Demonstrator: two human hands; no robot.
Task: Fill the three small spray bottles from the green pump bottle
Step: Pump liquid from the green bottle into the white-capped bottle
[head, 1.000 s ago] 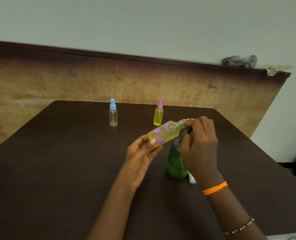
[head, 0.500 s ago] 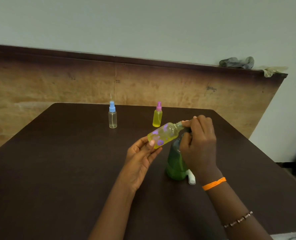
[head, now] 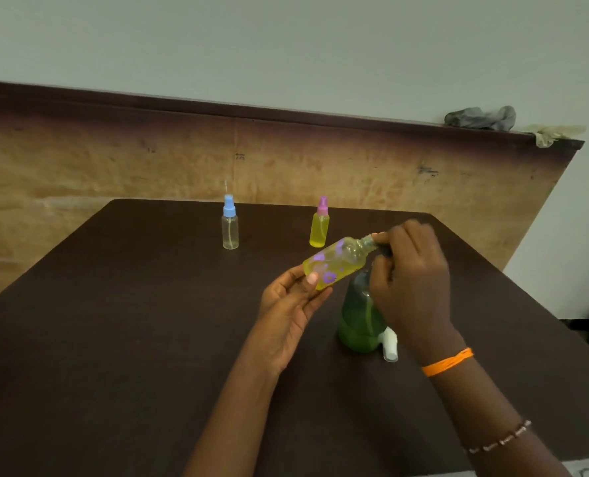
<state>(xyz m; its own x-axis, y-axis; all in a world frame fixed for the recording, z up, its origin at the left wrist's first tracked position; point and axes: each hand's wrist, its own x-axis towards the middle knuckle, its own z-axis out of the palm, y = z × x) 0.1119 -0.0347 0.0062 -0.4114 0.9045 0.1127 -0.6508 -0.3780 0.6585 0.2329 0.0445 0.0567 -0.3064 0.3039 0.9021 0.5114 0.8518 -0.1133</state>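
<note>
Yellow-filled, the flowered spray bottle lies tilted in our left hand, fingers curled round its base, neck at the green pump bottle nozzle, where our right hand curls over the pump to dispense.

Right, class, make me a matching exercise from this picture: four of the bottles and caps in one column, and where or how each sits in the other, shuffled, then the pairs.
Things
1. blue-capped bottle
2. pink-capped bottle
3. flowered bottle
4. white cap

States
A. lying on the table beside the green pump bottle
B. standing, full of yellow liquid
C. tilted, held in the left hand
D. standing, looks nearly empty

Pairs: 1-D, 2-B, 3-C, 4-A
</note>
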